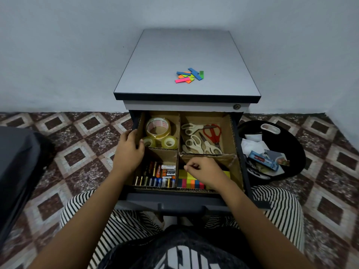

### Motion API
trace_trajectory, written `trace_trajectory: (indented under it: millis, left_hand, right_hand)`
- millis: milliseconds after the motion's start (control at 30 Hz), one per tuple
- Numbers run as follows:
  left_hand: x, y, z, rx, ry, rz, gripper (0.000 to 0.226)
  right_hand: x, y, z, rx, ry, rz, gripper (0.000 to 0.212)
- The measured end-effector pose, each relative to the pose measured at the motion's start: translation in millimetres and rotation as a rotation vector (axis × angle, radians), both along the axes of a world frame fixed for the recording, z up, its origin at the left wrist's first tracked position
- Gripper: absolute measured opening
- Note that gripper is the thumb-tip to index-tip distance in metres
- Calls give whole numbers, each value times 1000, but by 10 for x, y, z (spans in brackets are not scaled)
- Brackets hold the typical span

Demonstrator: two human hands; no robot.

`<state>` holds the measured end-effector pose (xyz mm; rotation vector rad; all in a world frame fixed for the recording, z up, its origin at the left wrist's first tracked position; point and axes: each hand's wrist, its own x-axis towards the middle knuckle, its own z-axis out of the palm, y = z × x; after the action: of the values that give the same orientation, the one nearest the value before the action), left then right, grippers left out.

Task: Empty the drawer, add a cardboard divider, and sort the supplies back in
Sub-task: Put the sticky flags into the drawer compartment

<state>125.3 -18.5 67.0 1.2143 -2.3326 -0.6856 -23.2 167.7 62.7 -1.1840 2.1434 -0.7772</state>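
Left hand point(129, 150) clamps left wall of cardboard divider point(226, 131), likely steadying it. Right hand point(206, 171), fingers curled together, contents unclear, over sticky notes point(191, 181) in near-right compartment. Loose flags point(189, 75) wait mid cabinet top point(174, 55).

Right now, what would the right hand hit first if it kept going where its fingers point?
Most likely the cardboard divider's middle wall, just left of the right hand; batteries lie beyond. Hand height is unclear.

Red-handled scissors point(212, 133), brown cardboard divider point(178, 150), striped black-and-white trousers point(279, 208), maroon diamond-tiled floor point(77, 148).
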Motion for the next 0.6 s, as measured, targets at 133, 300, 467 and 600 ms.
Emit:
trace_trajectory:
  millis: [133, 300, 467, 600]
  left_hand:
    - [-10, 31, 91, -82, 20, -81, 46]
    - [-237, 39, 416, -242, 104, -220, 35]
    - [-676, -39, 764, -402, 195, -345, 24]
    - [-1017, -175, 864, -512, 67, -413, 25]
  right_hand:
    - [33, 22, 212, -164, -71, -38, 13]
    - [-138, -129, 608, -357, -42, -83, 12]
    - [-478, -410, 950, -462, 225, -175, 15]
    - [-782, -676, 1018, -407, 479, -183, 22]
